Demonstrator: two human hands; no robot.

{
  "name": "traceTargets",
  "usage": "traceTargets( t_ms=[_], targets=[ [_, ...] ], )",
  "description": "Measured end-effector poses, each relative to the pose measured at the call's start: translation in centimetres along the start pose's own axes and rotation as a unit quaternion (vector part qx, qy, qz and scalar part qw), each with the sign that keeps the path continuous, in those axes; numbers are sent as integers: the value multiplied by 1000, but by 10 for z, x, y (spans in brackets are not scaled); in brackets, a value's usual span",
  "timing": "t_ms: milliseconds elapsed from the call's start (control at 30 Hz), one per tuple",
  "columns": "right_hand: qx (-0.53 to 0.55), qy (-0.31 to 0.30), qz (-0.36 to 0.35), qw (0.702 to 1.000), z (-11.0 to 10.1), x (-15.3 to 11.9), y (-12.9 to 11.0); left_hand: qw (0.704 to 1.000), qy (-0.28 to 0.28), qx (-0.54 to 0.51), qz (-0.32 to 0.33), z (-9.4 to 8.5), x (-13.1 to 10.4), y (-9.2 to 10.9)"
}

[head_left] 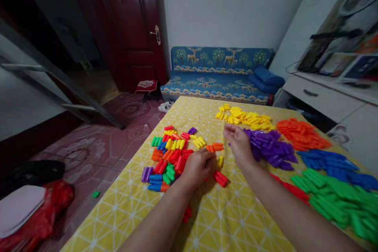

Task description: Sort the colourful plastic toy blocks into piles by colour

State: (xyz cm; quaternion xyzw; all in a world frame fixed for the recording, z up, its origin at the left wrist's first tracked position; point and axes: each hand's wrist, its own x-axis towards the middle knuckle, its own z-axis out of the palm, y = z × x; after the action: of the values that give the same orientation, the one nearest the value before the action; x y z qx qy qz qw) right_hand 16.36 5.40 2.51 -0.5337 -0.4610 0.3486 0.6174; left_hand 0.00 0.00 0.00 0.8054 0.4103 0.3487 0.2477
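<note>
My left hand [199, 166] is over the right edge of a mixed-colour group of small plastic pieces [174, 149], fingers curled down and partly hidden. Just right of its fingers lie a red piece [221, 178] and a yellow piece [220, 161]. My right hand [238, 141] hovers beside the purple pile [271, 147], fingers bent and slightly apart, with nothing visible in them. Orange pieces [215, 147] rest on the cloth between the hands. Beyond the right hand is the yellow pile [245, 118].
The table has a yellow patterned cloth [118, 208]. Orange [302, 134], blue [333, 165] and green [339, 197] piles lie at the right, with red pieces [291, 189] near my right forearm. A blue sofa [206, 80] stands behind the table.
</note>
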Motion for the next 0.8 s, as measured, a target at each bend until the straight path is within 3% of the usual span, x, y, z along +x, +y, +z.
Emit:
traceTargets(
  t_ms=[133,267,400,600,700,800],
  targets=[
    [-43,13,-11,999,-8,-68,31,1000,4,6,6,2,0,-3],
    [-104,29,-33,994,-10,-97,45,1000,24,3,17,1,0,-4],
    [-134,45,-72,987,-5,-101,45,998,46,35,21,1,-2,-1],
    [-113,52,-90,988,-1,-95,49,970,93,222,-16,-9,5,10],
    [-87,64,-86,990,-1,-91,52,958,58,274,-67,-17,19,10],
    [-76,79,-83,990,-1,-90,52,957,-27,276,-82,-18,37,6]
  ],
)
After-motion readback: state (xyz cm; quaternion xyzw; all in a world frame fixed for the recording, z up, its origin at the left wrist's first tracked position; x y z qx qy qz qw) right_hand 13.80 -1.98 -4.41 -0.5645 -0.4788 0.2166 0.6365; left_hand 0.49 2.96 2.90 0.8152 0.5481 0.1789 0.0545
